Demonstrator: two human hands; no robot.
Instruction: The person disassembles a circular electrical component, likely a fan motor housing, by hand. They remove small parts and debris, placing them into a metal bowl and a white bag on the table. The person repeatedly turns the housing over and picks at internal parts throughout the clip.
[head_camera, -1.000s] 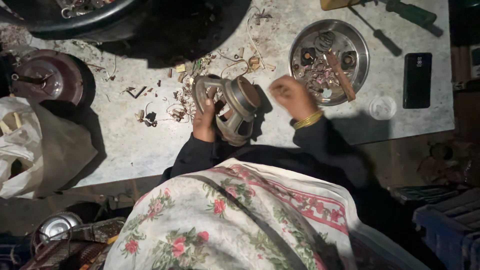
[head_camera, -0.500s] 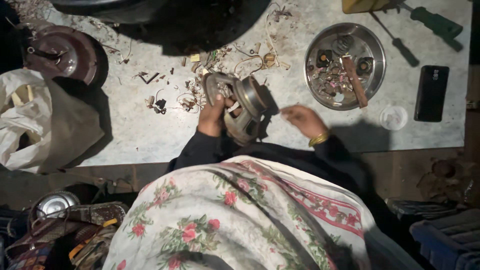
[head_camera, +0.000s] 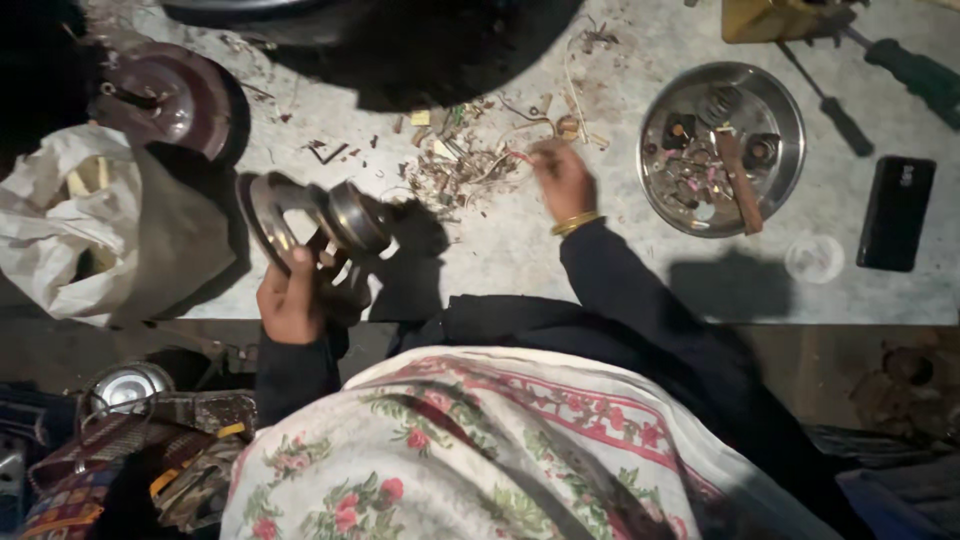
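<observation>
Floral cloth (head_camera: 470, 450) in white and red is being worn low in the view, nearest the camera, with dark sleeves coming out from it. Just beyond, at the near edge of the grey table (head_camera: 560, 255), a metal speaker frame (head_camera: 320, 225) is being held up and tilted by the left hand (head_camera: 290, 300), whose fingers are being wrapped round its lower rim. Farther in, the right hand (head_camera: 562, 178), banded by a gold bangle (head_camera: 577, 222), is being laid on a heap of wire scraps (head_camera: 460, 165); its fingertips are bunched on the scraps, though whether a piece is being pinched cannot be told. To the right, a round steel plate (head_camera: 775, 110) of small parts is being kept beside a screwdriver (head_camera: 835, 95) and a dark phone (head_camera: 896, 212).
</observation>
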